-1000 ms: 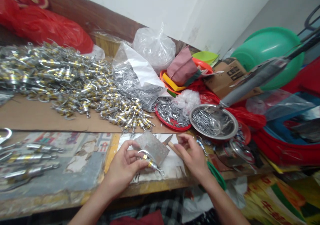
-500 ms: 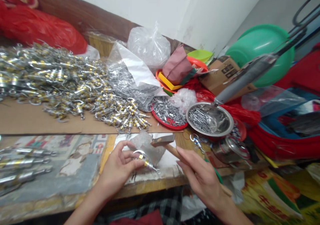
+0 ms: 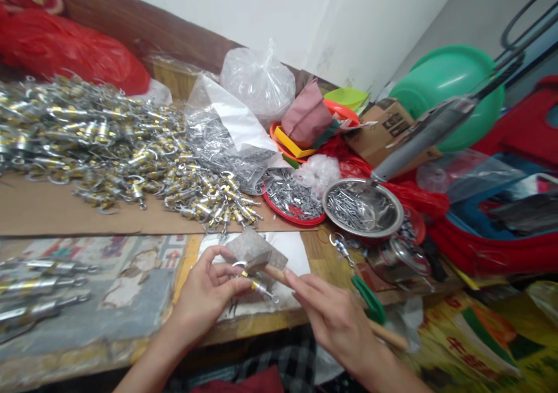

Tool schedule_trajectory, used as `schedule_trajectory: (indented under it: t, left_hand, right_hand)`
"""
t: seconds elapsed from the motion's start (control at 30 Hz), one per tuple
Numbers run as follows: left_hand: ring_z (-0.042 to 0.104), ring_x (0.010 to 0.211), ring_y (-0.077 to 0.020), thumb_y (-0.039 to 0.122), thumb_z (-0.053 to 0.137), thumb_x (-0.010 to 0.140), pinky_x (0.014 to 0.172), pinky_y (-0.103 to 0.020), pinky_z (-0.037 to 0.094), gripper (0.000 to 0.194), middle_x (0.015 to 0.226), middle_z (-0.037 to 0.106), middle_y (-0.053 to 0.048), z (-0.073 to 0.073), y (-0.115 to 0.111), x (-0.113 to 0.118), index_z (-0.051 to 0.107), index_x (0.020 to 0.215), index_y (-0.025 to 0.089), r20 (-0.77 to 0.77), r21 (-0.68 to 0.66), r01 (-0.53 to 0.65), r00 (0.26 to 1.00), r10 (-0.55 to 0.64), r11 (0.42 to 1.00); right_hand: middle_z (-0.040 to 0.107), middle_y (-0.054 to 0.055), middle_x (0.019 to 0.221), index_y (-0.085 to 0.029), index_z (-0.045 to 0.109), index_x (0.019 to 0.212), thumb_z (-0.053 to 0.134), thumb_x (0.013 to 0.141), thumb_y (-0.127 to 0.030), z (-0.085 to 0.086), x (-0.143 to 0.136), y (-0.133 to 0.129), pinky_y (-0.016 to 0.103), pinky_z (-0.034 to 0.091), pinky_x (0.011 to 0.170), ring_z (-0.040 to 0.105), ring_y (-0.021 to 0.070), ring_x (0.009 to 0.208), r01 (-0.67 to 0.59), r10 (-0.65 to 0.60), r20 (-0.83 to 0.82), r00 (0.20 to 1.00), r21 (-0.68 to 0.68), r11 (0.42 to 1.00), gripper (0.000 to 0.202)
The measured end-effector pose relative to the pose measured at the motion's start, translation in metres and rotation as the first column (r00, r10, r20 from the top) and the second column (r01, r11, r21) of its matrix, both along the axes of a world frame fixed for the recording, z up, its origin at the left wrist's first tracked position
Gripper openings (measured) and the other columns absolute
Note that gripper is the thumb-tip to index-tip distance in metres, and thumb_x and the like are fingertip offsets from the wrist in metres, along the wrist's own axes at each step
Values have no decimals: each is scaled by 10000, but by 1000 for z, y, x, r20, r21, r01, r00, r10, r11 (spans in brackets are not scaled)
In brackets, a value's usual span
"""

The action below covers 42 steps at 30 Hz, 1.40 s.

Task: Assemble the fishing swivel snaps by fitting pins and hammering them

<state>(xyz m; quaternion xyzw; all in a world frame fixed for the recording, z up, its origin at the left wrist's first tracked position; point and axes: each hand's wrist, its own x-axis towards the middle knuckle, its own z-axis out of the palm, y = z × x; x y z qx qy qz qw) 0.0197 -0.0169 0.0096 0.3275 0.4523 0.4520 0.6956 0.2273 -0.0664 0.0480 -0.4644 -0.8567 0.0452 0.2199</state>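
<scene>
My left hand [image 3: 207, 297] is closed on a small silver-and-yellow metal hook fitting [image 3: 261, 290], its ring end sticking out to the right. With its fingers along the wooden handle, my right hand [image 3: 337, 317] grips a hammer [image 3: 274, 273]. The blurred hammer head is down at the fitting's hook end; whether they touch I cannot tell. A grey metal block [image 3: 250, 245] lies on white paper [image 3: 299, 259] just behind the fitting.
Similar fittings form a large heap [image 3: 100, 125] at the left, with several bigger ones [image 3: 43, 288] near the front. A red tray [image 3: 299, 218] and a steel bowl [image 3: 394, 221] hold small metal parts. A grey tool arm [image 3: 418, 140] slants over the bowl.
My right hand has swung the hammer down and to the left, bringing its head to the fitting. My left hand has stayed in place with the fitting.
</scene>
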Motion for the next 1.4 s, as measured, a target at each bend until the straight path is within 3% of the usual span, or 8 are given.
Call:
schedule_trajectory:
  t: [0.2,0.3,0.5,0.7,0.97,1.1,1.27,1.4]
  left_hand:
    - [658,557,-169,165,742,505,577,-274,502,506,565,671,56,0,0,1,387,861,222,-9,4,8,1000,-8,1000]
    - [665,599,-189,192,746,501,619,-308,513,487,592,681,35,1,-2,-1,457,892,207,-57,11,1,998,0,1000]
    - [638,772,-226,321,665,616,739,-330,478,140,769,704,-54,1,-3,-11,709,666,198,-518,294,145,855,30,945]
    - [588,861,-202,285,635,657,759,-294,453,101,876,629,-51,-4,-1,-12,723,665,237,-601,532,205,775,196,821]
    - [611,698,-180,234,636,669,643,-248,467,106,707,661,-26,3,-3,-13,735,701,252,-589,505,235,797,133,831]
    - [618,688,-186,208,638,665,637,-248,472,119,701,676,-22,4,-5,-17,733,713,259,-551,523,205,821,145,827]
    - [607,616,-162,192,670,630,610,-238,480,206,657,658,-1,7,-5,-12,682,834,217,-513,476,140,846,144,868]
    - [605,590,-145,161,661,623,609,-236,502,325,617,606,34,9,-4,-4,602,939,206,-386,460,86,916,112,884]
  right_hand:
    - [638,65,957,-239,431,1269,383,832,-71,-13,2,-6,243,511,693,618,150,806,40,-41,-60,997,-17,999,470]
    - [637,62,993,-225,487,1225,443,839,-157,-27,17,-1,232,507,730,619,150,850,178,-193,-187,963,-93,980,394]
    - [662,75,994,-172,594,1102,494,829,-295,-47,48,26,266,498,776,623,176,894,336,-368,-65,927,-286,897,316]
    - [632,69,1012,-172,634,1014,411,878,-218,-35,31,104,241,429,849,573,147,951,471,-465,73,882,-130,872,265]
    - [563,80,1054,-128,545,1039,534,832,-277,-33,12,201,384,465,791,561,192,928,569,-539,189,821,-198,798,256]
    - [606,142,998,-86,622,924,551,796,-160,-21,9,186,386,421,850,556,237,965,515,-514,59,856,-197,834,165]
    - [673,38,810,-143,645,917,477,841,-222,-8,-23,113,233,491,668,619,123,717,351,-397,-171,902,-249,903,201]
    - [652,26,690,-156,686,728,590,739,-132,-3,-50,58,221,483,624,605,120,666,-25,-95,-553,828,-205,978,99]
